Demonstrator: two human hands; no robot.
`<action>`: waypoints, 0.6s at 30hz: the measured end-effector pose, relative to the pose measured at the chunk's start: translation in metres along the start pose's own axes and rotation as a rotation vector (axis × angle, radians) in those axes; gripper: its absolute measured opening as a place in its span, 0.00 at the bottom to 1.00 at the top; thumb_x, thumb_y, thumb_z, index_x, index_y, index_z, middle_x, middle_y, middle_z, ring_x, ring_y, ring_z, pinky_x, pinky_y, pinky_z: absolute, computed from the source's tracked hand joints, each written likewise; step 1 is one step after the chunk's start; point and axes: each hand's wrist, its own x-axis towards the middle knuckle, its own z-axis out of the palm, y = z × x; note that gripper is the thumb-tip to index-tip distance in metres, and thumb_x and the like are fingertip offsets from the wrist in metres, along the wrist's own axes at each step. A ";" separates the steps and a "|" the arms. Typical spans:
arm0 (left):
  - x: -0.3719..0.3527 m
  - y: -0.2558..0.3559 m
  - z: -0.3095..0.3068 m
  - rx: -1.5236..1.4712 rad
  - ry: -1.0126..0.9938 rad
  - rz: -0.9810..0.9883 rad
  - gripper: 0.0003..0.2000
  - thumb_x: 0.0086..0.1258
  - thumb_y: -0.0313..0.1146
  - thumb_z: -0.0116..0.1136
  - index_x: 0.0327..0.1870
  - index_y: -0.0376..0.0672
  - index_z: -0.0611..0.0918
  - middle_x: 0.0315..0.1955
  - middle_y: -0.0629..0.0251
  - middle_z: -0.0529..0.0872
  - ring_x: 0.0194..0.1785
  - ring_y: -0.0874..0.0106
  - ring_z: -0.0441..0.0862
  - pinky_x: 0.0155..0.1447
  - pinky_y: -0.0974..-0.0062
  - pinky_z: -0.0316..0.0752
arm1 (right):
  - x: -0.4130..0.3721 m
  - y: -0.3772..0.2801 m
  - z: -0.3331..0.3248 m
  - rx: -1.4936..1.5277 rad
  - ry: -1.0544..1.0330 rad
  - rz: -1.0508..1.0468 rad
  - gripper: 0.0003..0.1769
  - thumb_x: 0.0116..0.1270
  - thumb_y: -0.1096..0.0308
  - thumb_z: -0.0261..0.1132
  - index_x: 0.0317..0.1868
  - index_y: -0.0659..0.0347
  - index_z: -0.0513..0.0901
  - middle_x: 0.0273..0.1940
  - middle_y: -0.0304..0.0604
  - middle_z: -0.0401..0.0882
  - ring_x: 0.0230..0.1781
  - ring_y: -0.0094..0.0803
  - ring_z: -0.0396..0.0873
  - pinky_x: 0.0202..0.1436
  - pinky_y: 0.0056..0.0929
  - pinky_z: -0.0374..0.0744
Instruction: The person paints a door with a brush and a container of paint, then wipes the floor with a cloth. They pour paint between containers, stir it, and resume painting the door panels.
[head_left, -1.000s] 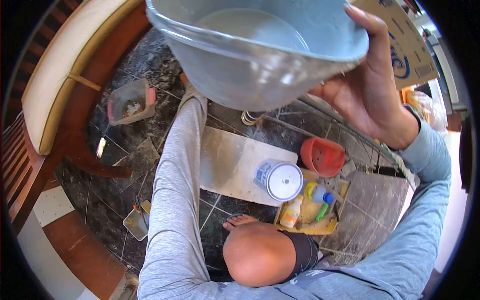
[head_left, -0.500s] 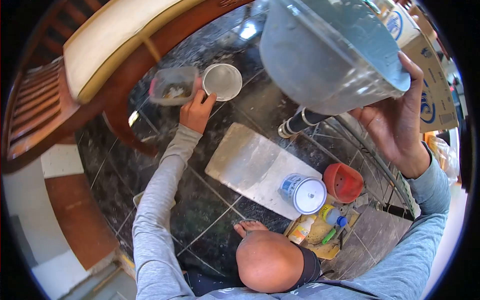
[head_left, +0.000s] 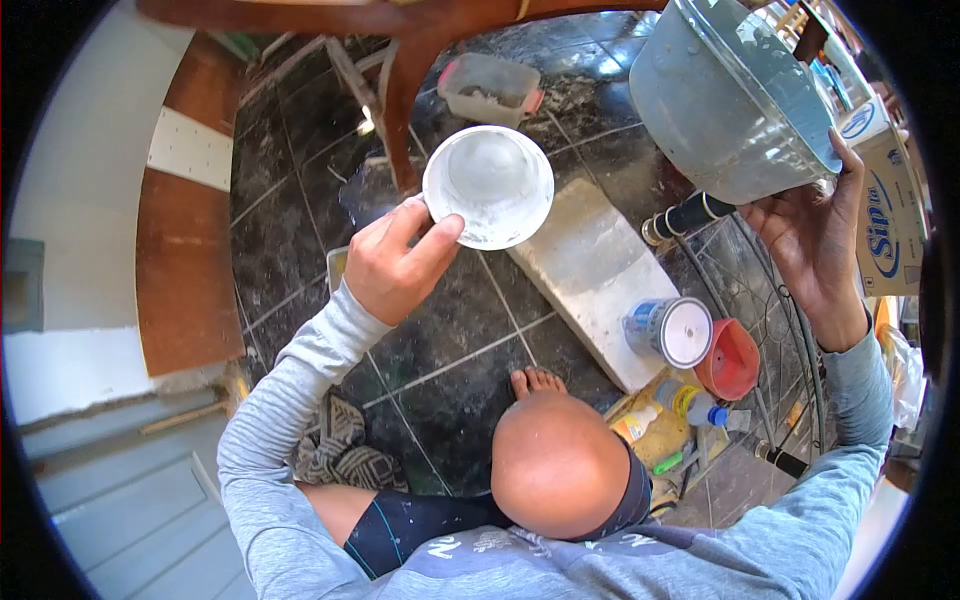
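Observation:
My left hand [head_left: 392, 265] grips the rim of a small white cup [head_left: 489, 186], lifted above the dark tiled floor with its mouth turned toward the camera. My right hand [head_left: 815, 235] holds up a large grey bucket [head_left: 728, 92] from below at the upper right, tilted, its inside pale and wet-looking. Both arms wear grey long sleeves. My bare knee [head_left: 560, 465] and foot [head_left: 537, 381] show below the hands.
A pale stone slab [head_left: 590, 265] lies on the floor beside a paint tin [head_left: 670, 331], a red bowl [head_left: 730, 361] and bottles [head_left: 688, 402]. A plastic tub [head_left: 490, 88] and wooden chair leg [head_left: 400, 110] stand behind. A cardboard box [head_left: 885, 225] is at right.
My left hand has picked the white cup off the floor and raised it toward me. The bucket has shifted to the upper right, and the view has swung left.

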 end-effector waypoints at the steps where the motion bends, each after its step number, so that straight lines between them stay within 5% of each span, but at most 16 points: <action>1: -0.015 0.010 -0.008 -0.049 -0.020 -0.063 0.14 0.59 0.26 0.69 0.45 0.43 0.82 0.35 0.59 0.78 0.33 0.61 0.84 0.34 0.65 0.81 | -0.010 0.001 0.006 0.022 -0.004 0.006 0.56 0.63 0.27 0.57 0.67 0.77 0.62 0.56 0.59 0.71 0.59 0.41 0.76 0.64 0.35 0.78; 4: -0.069 0.033 -0.008 -0.161 -0.120 -0.225 0.16 0.57 0.29 0.71 0.46 0.42 0.80 0.37 0.58 0.76 0.32 0.58 0.83 0.33 0.63 0.79 | -0.021 0.008 0.022 0.084 -0.035 0.053 0.55 0.63 0.28 0.58 0.68 0.76 0.61 0.58 0.59 0.70 0.61 0.43 0.74 0.66 0.37 0.77; 10: -0.213 0.045 0.076 -0.062 -0.286 -0.133 0.11 0.65 0.34 0.62 0.48 0.47 0.80 0.36 0.60 0.75 0.34 0.62 0.82 0.37 0.64 0.79 | -0.028 0.039 0.036 0.106 -0.086 0.129 0.54 0.64 0.32 0.61 0.71 0.73 0.57 0.65 0.60 0.65 0.66 0.45 0.70 0.71 0.43 0.72; 13: -0.222 0.046 0.079 0.002 -0.281 -0.353 0.14 0.65 0.34 0.64 0.51 0.49 0.80 0.37 0.60 0.75 0.34 0.63 0.82 0.39 0.64 0.79 | -0.024 0.052 0.040 0.070 -0.122 0.147 0.54 0.64 0.32 0.60 0.72 0.72 0.56 0.65 0.59 0.65 0.67 0.44 0.70 0.72 0.43 0.72; 14: -0.224 0.046 0.077 -0.043 -0.290 -0.397 0.28 0.59 0.36 0.71 0.62 0.49 0.77 0.42 0.56 0.76 0.38 0.56 0.82 0.41 0.63 0.80 | -0.024 0.055 0.045 0.070 -0.126 0.147 0.53 0.64 0.32 0.60 0.71 0.71 0.57 0.65 0.57 0.66 0.65 0.43 0.71 0.70 0.42 0.72; 18: -0.230 0.065 0.069 -0.184 -0.017 -0.719 0.53 0.45 0.43 0.80 0.75 0.45 0.61 0.52 0.51 0.74 0.52 0.54 0.78 0.56 0.60 0.76 | -0.020 0.068 0.048 0.104 -0.152 0.170 0.49 0.65 0.32 0.59 0.67 0.69 0.64 0.59 0.53 0.70 0.62 0.41 0.73 0.69 0.42 0.72</action>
